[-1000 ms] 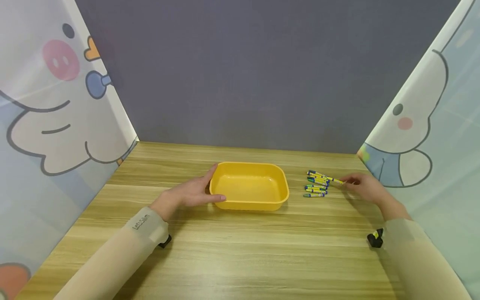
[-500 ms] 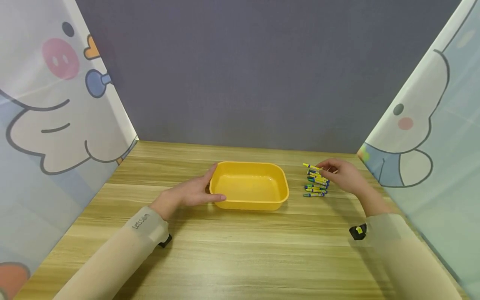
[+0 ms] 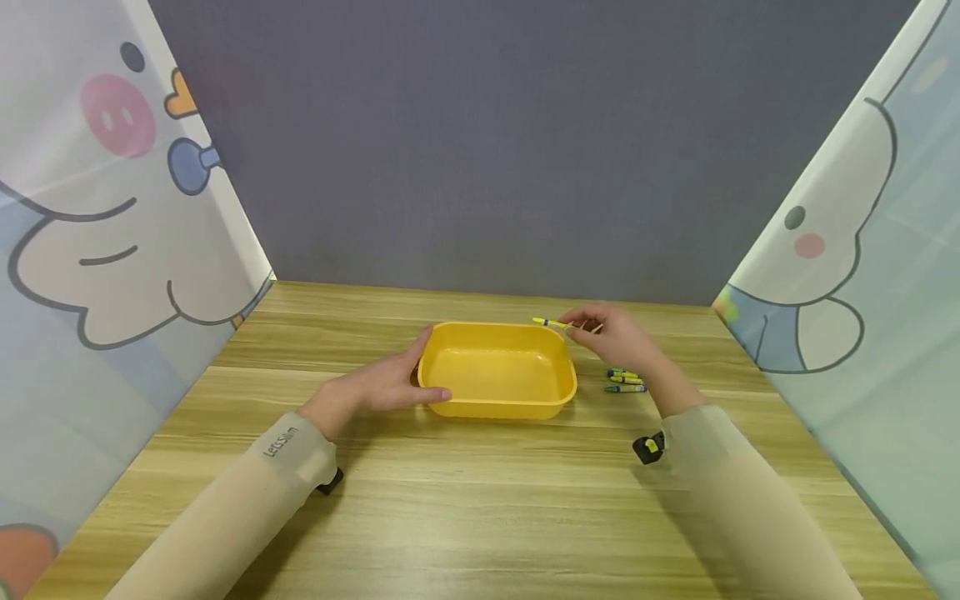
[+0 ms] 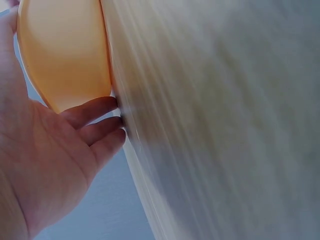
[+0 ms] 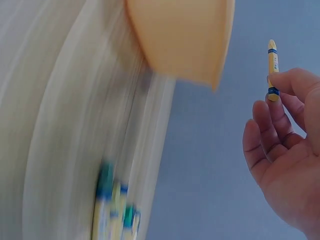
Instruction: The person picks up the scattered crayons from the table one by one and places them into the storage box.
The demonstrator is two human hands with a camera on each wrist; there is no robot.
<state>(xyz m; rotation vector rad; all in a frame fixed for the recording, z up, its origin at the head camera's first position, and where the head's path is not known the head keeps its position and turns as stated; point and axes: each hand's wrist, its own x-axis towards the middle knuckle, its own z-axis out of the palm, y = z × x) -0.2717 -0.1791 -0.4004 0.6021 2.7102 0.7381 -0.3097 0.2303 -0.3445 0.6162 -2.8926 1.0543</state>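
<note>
Right hand fingers pinching one crayon near box, not in yet; other crayons left on counter. Left hand fingers apart, against box. Looks early from here.

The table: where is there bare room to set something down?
Free: table before the tray, between the sleeves; back left, bounded by left hand and grey wall. Crowded: right of the tray, where crayons lie near the right hand, which holds another crayon.
</note>
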